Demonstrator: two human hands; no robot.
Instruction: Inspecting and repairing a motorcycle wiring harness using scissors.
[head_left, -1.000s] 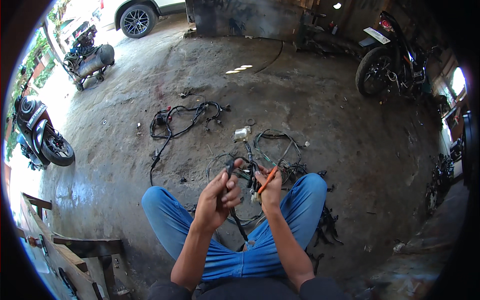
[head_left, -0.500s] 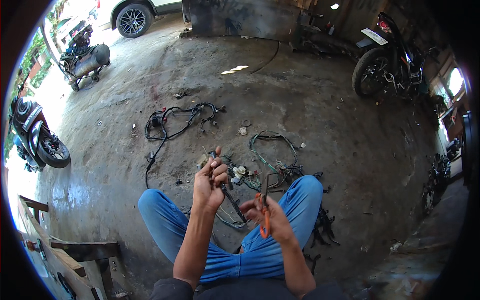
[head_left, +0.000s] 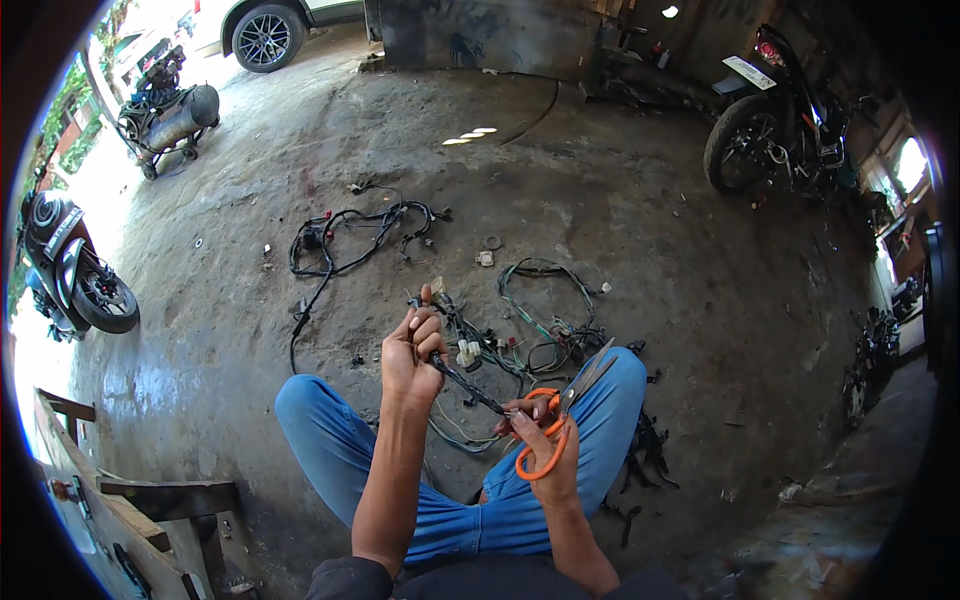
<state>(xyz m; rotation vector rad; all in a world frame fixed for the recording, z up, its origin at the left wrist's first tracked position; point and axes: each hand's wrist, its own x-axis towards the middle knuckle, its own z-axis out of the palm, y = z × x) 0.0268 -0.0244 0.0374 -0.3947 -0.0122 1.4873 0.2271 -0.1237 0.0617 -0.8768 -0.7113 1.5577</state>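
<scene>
My left hand point(head_left: 411, 365) is closed around a black-taped wire harness point(head_left: 467, 386), which slants down to the right between my hands. My right hand point(head_left: 552, 462) is closed, carrying scissors point(head_left: 588, 384) with orange handles; the blades point up and to the right, slightly apart. Fingers of that same hand pinch the lower end of the harness. White connectors point(head_left: 468, 352) and loose wires hang or lie just beyond my left hand. Which of these wires join the held piece, I cannot tell.
On the concrete floor ahead lie a black wiring loom point(head_left: 335, 268) and a coil of greenish wires point(head_left: 505, 290). Black scraps point(head_left: 650, 455) lie beside my right knee. A wooden bench point(head_left: 170, 497) stands at lower left, motorcycles point(head_left: 745, 140) at both sides.
My right hand has turned, so the scissors now tilt to the right with their blades parted. Its fingers have come onto the harness end. The left hand has shifted slightly left.
</scene>
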